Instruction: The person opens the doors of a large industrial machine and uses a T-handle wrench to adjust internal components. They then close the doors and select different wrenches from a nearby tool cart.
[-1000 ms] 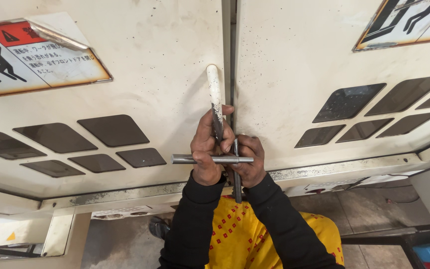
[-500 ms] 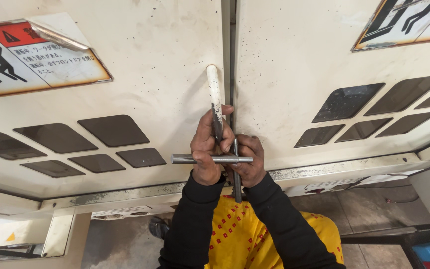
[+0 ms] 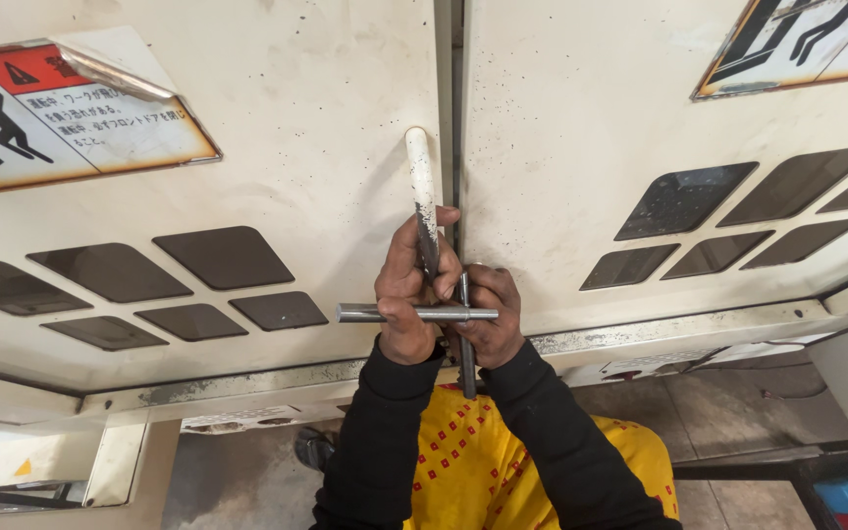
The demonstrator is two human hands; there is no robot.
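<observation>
Nothing has shifted: my left hand [image 3: 406, 299] still grips the cross wrench [image 3: 419, 314], right hand [image 3: 488, 314] closed around its shaft at the door seam [image 3: 455, 118].

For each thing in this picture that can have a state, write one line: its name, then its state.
Left hand: gripping the white handle.
Right hand: closed on the cross-shaped metal tool.
Warning sticker: corner peeling.
Cream panels: shut, dirty, narrow seam between.

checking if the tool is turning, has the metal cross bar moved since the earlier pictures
No. The metal cross bar lies level as before, at the same spot below the white handle and beside the door seam, with both hands on it.
</observation>
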